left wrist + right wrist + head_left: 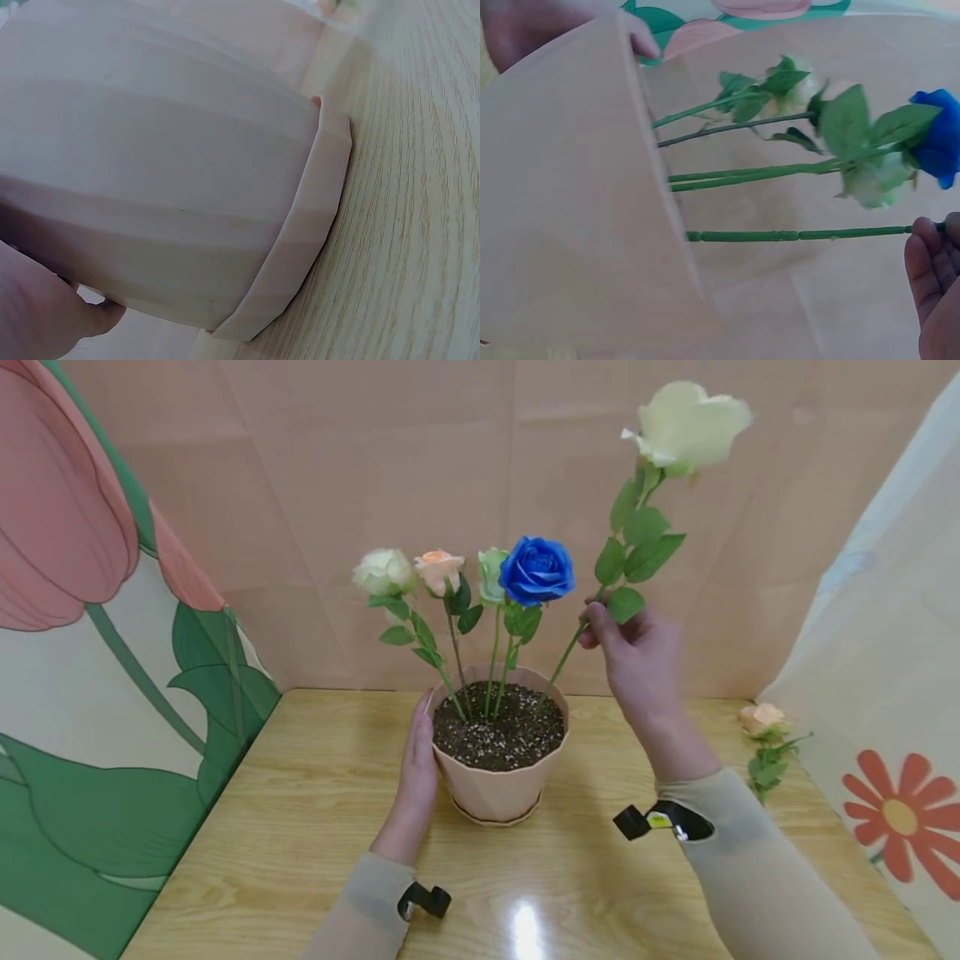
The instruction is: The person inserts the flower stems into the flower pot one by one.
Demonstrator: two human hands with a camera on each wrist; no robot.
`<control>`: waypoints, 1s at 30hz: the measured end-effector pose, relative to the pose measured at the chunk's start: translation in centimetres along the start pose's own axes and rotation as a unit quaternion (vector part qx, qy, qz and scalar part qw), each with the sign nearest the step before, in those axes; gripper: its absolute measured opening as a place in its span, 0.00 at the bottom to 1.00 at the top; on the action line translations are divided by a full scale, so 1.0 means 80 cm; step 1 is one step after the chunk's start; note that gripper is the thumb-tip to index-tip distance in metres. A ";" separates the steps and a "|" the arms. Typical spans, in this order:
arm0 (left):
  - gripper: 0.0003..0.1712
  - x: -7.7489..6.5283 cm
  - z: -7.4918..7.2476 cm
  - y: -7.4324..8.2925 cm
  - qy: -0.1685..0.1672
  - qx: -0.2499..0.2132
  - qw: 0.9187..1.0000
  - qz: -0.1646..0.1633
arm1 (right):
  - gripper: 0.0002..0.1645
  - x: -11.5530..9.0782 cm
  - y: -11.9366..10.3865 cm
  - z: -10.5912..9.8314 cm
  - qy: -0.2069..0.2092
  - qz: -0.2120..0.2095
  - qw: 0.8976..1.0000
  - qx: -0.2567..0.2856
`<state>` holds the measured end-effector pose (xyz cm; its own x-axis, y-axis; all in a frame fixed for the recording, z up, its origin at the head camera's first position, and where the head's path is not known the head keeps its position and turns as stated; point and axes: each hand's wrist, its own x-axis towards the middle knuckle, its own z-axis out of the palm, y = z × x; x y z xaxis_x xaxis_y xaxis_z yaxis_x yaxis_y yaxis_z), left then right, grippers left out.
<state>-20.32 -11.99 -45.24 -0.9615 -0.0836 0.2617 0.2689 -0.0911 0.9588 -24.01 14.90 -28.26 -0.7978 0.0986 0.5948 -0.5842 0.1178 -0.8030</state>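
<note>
My right hand [641,656] pinches the green stem of a large white rose [690,431], above and right of the pot. The stem slants down behind the rim at the pot's right side; its lower end is hidden in the right wrist view. My left hand [420,760] lies with extended fingers against the left side of the pink flowerpot [495,789], which holds dark speckled soil [498,739]. Standing in the soil are a smaller white rose [384,572], a peach rose [438,570], a pale green rose [491,575] and a blue rose [537,571].
The pot stands on a saucer [307,232] on the wooden table [300,827]. At the table's right edge lies another peach flower [763,720] with green leaves. A plain pink cloth [300,527] hangs behind, with printed cloths at both sides.
</note>
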 end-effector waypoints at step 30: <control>0.38 -0.003 0.001 0.000 0.009 0.022 1.000 0.002 | 0.09 -0.030 0.058 0.040 -0.067 0.001 0.993 -0.095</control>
<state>-20.09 -11.87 -45.29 -0.9594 -0.1011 0.2634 0.2690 -0.0464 0.9620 -25.28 12.05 -33.57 -0.8192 -0.0328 0.5726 -0.5540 0.3036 -0.7752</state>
